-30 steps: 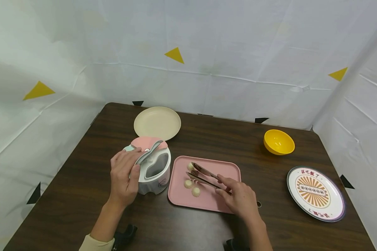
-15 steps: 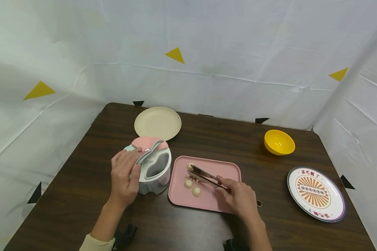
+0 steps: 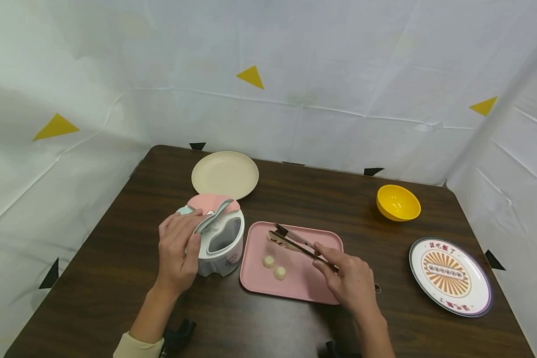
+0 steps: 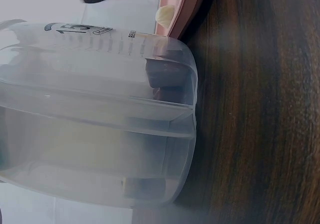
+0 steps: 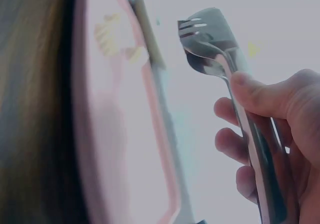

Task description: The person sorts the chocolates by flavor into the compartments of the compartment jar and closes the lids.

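My right hand [image 3: 351, 278] holds metal tongs [image 3: 297, 243] over the pink tray [image 3: 246, 286]. In the right wrist view the tongs [image 5: 257, 149] show fork-like tines and a spoon-like end close together. Two pale, rounded, ridged pieces [image 3: 268, 261] lie on the tray; a third pale patch by the tong tips is partly hidden, and I cannot tell whether it is gripped. My left hand [image 3: 176, 248] holds the raised grey lid [image 3: 212, 217] of a white compartment container [image 3: 221, 263] left of the tray. The left wrist view shows that container's translucent wall [image 4: 100, 134] with printed scale marks.
A cream plate [image 3: 225, 174] lies behind the container, and a yellow bowl [image 3: 398, 203] stands at the back right. Near the right edge of the dark wooden table [image 3: 232, 323] is a white patterned plate [image 3: 449, 276]. White sheeting [image 3: 340, 59] surrounds the table's back and sides.
My right hand has moved slightly right with the tongs. The tong ends came closer together, then rose from among the pale pieces. My left hand and the container have stayed put.
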A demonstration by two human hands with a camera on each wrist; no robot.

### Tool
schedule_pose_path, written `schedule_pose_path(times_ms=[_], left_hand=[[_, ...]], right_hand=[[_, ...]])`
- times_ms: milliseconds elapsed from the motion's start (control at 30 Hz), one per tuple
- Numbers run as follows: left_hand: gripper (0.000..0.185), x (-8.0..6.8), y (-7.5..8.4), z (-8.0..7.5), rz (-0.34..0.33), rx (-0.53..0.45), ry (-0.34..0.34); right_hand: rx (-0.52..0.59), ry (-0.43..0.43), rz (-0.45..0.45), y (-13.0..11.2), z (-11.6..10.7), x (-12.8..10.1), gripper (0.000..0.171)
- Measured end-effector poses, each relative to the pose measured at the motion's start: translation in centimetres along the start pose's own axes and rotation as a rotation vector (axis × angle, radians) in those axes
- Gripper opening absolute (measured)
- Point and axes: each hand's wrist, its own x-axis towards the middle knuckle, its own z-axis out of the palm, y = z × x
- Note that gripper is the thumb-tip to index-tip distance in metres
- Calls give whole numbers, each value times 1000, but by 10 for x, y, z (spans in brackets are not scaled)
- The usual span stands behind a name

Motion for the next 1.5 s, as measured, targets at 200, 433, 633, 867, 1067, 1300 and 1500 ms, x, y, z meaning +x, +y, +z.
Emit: schedule_pose_path(times_ms=[200, 433, 633, 867, 1067, 1300, 1500], left_hand=[[37, 0, 1, 0, 11, -4, 7], [37, 1, 0, 0, 28, -7, 20], [37, 1, 0, 1, 37, -11, 26], [37, 1, 0, 1, 34, -7, 20], [38, 1, 0, 1, 36, -4, 22], [38, 1, 1, 0, 24, -3, 17], [38, 1, 1, 1, 32, -4, 23]], right_hand=[[86, 146, -162, -21, -10, 5, 45], [259, 195, -292, -50, -8, 12, 44], [310, 187, -377, -68, 2, 17, 43], [273, 174, -406, -78, 9, 20, 42], [249, 157, -397, -79, 9, 20, 44], [257, 125, -365, -79, 5, 18, 47], [237, 98, -338, -75, 1, 16, 56]])
